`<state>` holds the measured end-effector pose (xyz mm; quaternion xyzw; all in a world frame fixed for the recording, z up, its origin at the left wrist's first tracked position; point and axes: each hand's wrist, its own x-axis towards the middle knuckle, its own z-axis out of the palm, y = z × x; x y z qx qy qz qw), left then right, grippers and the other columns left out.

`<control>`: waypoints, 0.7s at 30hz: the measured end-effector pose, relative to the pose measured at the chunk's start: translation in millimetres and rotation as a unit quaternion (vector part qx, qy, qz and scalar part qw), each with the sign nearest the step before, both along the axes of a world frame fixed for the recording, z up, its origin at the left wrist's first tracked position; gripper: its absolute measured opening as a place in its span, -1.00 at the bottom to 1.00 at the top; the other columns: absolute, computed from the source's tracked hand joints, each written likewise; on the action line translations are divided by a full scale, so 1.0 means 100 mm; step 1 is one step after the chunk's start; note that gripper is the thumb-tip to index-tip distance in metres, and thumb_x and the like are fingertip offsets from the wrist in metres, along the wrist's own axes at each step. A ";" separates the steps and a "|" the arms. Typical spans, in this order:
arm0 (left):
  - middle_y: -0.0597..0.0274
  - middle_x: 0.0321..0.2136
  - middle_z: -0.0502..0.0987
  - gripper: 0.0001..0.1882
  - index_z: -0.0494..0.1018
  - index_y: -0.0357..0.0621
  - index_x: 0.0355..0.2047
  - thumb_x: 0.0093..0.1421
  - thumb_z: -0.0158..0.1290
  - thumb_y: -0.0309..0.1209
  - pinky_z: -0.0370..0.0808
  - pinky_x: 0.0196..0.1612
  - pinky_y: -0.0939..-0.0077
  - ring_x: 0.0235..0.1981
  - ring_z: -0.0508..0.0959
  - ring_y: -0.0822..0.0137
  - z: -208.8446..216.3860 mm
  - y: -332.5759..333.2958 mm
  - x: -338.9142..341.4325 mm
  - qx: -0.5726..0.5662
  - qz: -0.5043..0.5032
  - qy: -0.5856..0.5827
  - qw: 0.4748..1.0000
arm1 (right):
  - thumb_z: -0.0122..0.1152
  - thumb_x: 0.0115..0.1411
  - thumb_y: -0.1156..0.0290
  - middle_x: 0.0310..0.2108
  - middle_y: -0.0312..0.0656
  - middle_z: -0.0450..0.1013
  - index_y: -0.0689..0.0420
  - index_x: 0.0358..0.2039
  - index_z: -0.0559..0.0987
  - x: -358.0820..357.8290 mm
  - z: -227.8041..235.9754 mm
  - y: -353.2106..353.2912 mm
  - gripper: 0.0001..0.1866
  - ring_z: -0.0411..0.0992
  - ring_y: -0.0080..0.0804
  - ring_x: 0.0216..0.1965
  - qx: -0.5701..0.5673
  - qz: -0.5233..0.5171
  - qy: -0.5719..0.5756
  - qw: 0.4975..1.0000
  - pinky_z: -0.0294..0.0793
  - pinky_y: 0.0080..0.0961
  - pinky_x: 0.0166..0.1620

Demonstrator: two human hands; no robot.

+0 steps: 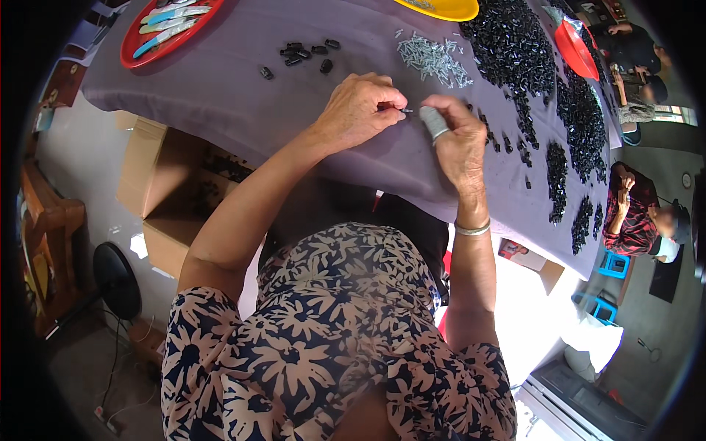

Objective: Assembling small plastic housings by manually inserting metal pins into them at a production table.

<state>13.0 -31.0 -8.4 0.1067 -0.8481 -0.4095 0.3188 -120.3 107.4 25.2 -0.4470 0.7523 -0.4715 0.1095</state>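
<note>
My left hand (359, 110) is closed in a pinch over the near part of the table. Between its fingertips is a small black part (382, 107), mostly hidden, with a thin metal tip pointing right. Just to the right, my right hand (460, 143) has its fingers curled in, a pale grey cover (433, 121) on one digit. Whatever its fingertips hold, if anything, is hidden. A pile of small silver screws (434, 60) lies beyond the hands. Several black plastic parts (298, 53) lie farther left.
Large heaps of black parts (511, 48) cover the table's right side. A red tray (125, 55) with knives stands far left, a yellow dish (448, 13) at the back. Below the cloth's edge is an open cardboard box (140, 165). Other people sit at far right.
</note>
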 end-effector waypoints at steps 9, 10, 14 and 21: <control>0.27 -0.52 0.51 -0.89 0.60 -0.15 -0.45 -0.03 0.21 -0.42 0.39 -0.22 0.25 -0.36 0.51 0.20 0.01 0.01 0.02 -0.033 0.014 -0.017 0.999 | 0.28 0.16 0.61 -0.40 -0.39 0.54 0.22 -0.27 0.60 0.09 -0.07 -0.03 -0.88 0.44 -0.72 -0.36 0.003 0.054 -0.022 0.998 0.46 -0.71 -0.26; 0.28 -0.52 0.50 -0.89 0.60 -0.14 -0.45 -0.03 0.21 -0.42 0.39 -0.22 0.25 -0.36 0.51 0.21 0.01 0.01 0.01 -0.029 0.013 -0.019 0.999 | 0.28 0.16 0.61 -0.40 -0.39 0.54 0.22 -0.27 0.60 0.09 -0.05 -0.04 -0.88 0.44 -0.72 -0.36 0.003 0.055 -0.022 0.998 0.46 -0.71 -0.26; 0.29 -0.51 0.49 -0.89 0.60 -0.14 -0.46 -0.04 0.21 -0.43 0.36 -0.21 0.28 -0.34 0.50 0.22 0.00 0.01 0.01 -0.059 0.011 -0.015 0.998 | 0.29 0.16 0.59 -0.44 -0.42 0.52 0.21 -0.30 0.61 0.08 -0.02 -0.05 -0.92 0.42 -0.73 -0.38 0.020 0.057 -0.037 0.997 0.44 -0.71 -0.28; 0.31 -0.52 0.48 -0.90 0.60 -0.13 -0.48 -0.03 0.19 -0.41 0.34 -0.21 0.28 -0.34 0.49 0.24 0.01 0.01 0.01 -0.064 0.008 -0.028 0.998 | 0.28 0.17 0.59 -0.43 -0.42 0.53 0.21 -0.30 0.61 0.03 -0.07 -0.10 -0.92 0.41 -0.74 -0.38 0.003 0.083 -0.100 0.991 0.43 -0.73 -0.27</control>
